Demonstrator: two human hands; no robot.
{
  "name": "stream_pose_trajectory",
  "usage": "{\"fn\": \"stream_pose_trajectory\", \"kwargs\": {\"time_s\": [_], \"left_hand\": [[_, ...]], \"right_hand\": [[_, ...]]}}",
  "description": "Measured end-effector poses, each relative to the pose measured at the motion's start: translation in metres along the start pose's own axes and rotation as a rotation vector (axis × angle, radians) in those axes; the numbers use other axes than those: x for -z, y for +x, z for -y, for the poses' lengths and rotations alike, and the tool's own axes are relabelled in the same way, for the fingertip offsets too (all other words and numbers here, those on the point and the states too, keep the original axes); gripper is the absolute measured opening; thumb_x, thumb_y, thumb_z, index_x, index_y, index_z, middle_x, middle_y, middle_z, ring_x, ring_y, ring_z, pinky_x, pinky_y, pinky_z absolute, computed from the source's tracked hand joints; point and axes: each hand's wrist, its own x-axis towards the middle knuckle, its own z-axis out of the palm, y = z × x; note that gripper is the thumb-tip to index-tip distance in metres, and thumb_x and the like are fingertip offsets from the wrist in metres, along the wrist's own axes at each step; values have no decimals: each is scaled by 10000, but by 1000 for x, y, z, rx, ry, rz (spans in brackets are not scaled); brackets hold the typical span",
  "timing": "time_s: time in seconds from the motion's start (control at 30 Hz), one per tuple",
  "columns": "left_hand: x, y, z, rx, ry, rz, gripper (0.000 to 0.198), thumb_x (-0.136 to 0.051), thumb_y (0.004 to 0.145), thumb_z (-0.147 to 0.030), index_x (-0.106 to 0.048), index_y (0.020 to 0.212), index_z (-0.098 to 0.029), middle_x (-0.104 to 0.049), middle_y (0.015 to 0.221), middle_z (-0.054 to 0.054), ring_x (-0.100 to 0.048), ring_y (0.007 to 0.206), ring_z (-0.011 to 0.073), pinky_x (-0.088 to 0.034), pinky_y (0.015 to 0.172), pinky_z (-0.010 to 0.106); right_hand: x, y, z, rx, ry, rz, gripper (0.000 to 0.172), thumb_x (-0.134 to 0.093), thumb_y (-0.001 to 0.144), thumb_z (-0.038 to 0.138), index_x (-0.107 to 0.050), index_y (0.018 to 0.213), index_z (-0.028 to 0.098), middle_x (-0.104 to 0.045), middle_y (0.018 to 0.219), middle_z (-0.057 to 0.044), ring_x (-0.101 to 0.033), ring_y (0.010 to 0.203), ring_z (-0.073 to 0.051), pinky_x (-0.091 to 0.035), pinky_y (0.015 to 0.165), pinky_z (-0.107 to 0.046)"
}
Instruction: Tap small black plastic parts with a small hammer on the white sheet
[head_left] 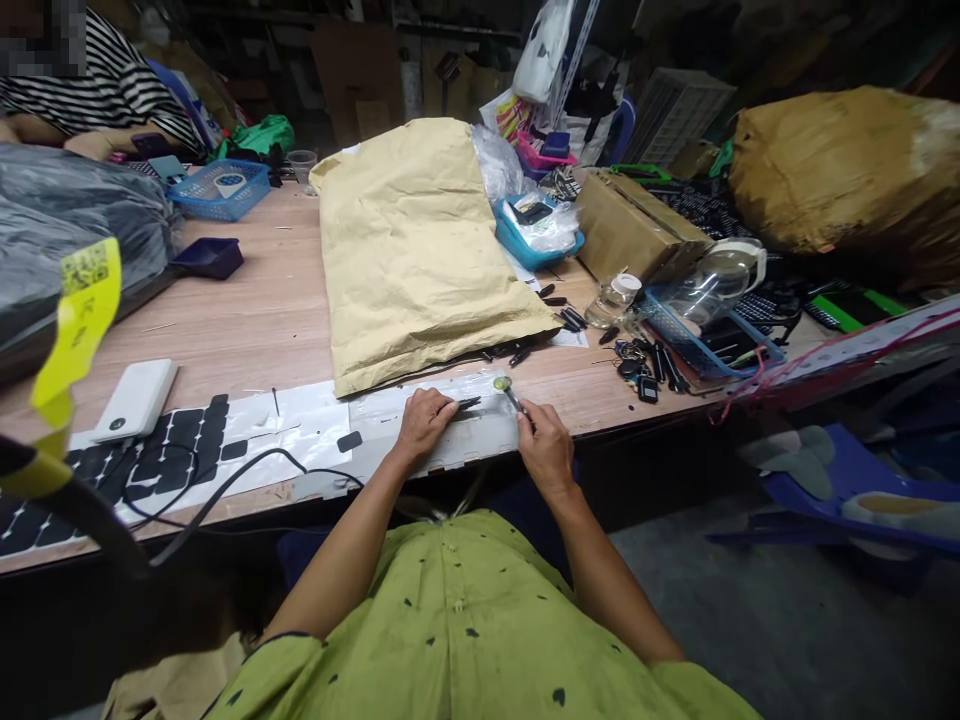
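Note:
My right hand (543,442) is wrapped round the handle of a small hammer (503,385) with a yellow-green end. The hammer's head is over a pale board (484,425) at the table's front edge. Close by on the left, my left hand (426,420) rests on the same board with its fingers pressed together. A slim black piece (469,403) sticks out from those fingertips toward the hammer; its exact kind is too small to tell. White sheeting with black stickers (289,410) lies left of the board.
A large tan paper bag (420,250) lies behind my hands. To the right are keys and black tools (645,375), a bottle (613,300) and a blue basket (705,345). A white power bank (136,400) with a cable lies left. Across the table sits a person in stripes (135,85).

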Motion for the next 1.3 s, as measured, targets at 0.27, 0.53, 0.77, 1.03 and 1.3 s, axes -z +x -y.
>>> {"fn": "stream_pose_trajectory", "kwargs": {"time_s": [0.27,0.53,0.77,1.03,1.3], "left_hand": [[2,-1,-2,40,8,-6,422,-328,1049,-357,-575,734,-224,-619,860,39,-521,897,222,-414,862,391],[5,-2,0,44,9,1,423,-327,1046,-371,-544,714,-223,-612,845,41,-523,888,224,-411,851,391],[7,-2,1,-1,7,17,399,-349,1034,-356,-573,731,-227,-634,867,40,-525,907,224,-404,868,394],[10,-9,6,-149,-5,104,342,-503,979,-469,-738,864,-249,-682,1072,61,-538,1061,256,-398,992,436],[15,-70,14,-390,90,211,182,-792,775,-449,-805,866,-292,-524,1512,48,-404,1380,384,-330,1136,564]], "right_hand": [[-9,1,-29,-36,-188,-35,279,-538,902,172,-744,1082,232,-619,892,-77,-527,855,-228,-402,738,-315],[-14,0,-22,-3,-285,-57,292,-527,915,154,-728,1113,227,-599,904,-78,-517,871,-232,-396,759,-324],[-14,1,-20,8,-318,-54,286,-522,925,157,-718,1119,232,-598,908,-77,-508,866,-235,-381,758,-329],[-14,0,-18,19,-366,-30,296,-527,927,150,-705,1152,225,-584,924,-77,-488,875,-230,-359,737,-318],[-14,-1,-15,34,-405,-30,305,-508,945,168,-696,1180,218,-578,919,-79,-478,872,-230,-338,723,-320]]}}
